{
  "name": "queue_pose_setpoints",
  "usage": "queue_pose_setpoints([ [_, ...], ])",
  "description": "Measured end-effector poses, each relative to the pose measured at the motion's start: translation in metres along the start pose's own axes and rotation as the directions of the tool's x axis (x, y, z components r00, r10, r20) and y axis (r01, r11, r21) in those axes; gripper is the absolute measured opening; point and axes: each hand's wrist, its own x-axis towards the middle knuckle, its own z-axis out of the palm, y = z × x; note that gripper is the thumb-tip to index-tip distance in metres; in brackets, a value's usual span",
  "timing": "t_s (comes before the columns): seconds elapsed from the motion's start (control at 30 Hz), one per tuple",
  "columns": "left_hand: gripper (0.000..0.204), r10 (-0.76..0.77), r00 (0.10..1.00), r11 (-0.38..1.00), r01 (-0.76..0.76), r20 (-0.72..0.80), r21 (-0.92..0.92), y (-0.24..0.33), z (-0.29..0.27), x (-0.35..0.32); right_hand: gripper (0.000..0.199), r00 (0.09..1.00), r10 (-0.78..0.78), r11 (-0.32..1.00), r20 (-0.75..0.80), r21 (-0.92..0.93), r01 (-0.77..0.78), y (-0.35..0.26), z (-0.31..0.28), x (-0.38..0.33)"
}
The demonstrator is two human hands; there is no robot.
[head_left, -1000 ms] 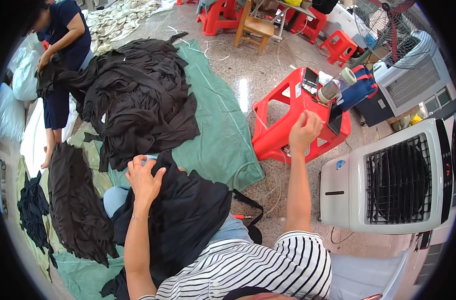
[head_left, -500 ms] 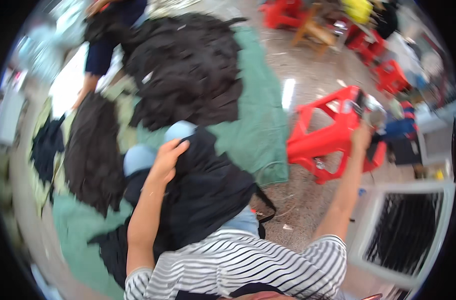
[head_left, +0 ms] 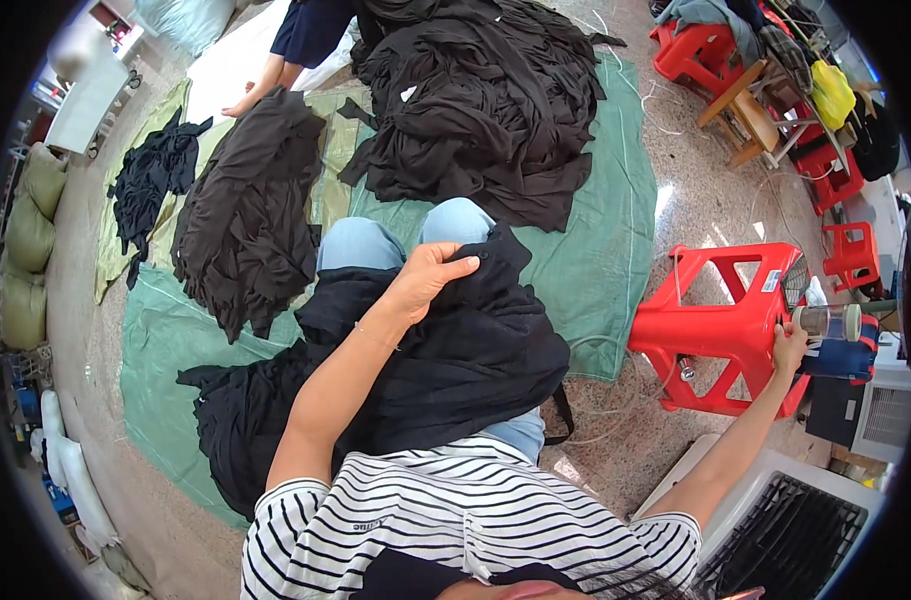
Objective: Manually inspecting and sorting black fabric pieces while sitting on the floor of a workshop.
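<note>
A black garment lies across my lap, spilling left to the green sheet. Pinched between thumb and fingers of my left hand is its upper edge, close to a small dark button. Out to the right, my right hand is at the top of an upturned-looking red plastic stool, its fingers drawn together. Something small and dark shows by those fingertips, too unclear to name. Just beyond that hand is a clear jar with a pale lid.
Heaps of dark cloth and a long dark bundle lie on a green sheet. Another person's leg is at upper left. Red stools and a wooden chair stand far right; a grey-framed appliance sits near right.
The whole view has shifted and become sharper. My right hand has drawn a little nearer along the red stool. My left hand keeps its pinch on the black garment.
</note>
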Motion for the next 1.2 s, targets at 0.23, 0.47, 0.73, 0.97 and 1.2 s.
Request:
queue_pose_setpoints([
  [0.23,0.020,-0.006,0.997,1.000,0.005,-0.079,-0.021,0.001,0.008,0.003,0.035,0.971,-0.131,0.863,-0.198,0.460,0.210,-0.172,-0.028,-0.083],
  [0.47,0.020,0.008,0.997,1.000,-0.008,-0.080,0.009,0.000,0.010,0.006,0.026,0.696,-0.714,0.387,0.075,0.871,0.303,-0.365,-0.043,-0.201],
  [0.73,0.016,0.050,0.998,0.999,-0.049,-0.045,0.014,-0.007,0.003,0.008,0.020,0.680,-0.724,0.206,-0.121,0.902,0.380,-0.422,-0.030,-0.219],
  [0.97,0.015,0.044,0.998,0.999,-0.045,-0.042,-0.021,-0.007,0.005,0.010,0.018,0.673,-0.719,0.192,-0.176,0.880,0.435,-0.429,-0.027,-0.222],
  [1.2,0.015,0.021,0.999,0.999,-0.023,-0.037,-0.041,-0.011,0.000,0.010,0.016,0.655,-0.715,0.168,-0.243,0.851,0.498,-0.434,-0.027,-0.224],
])
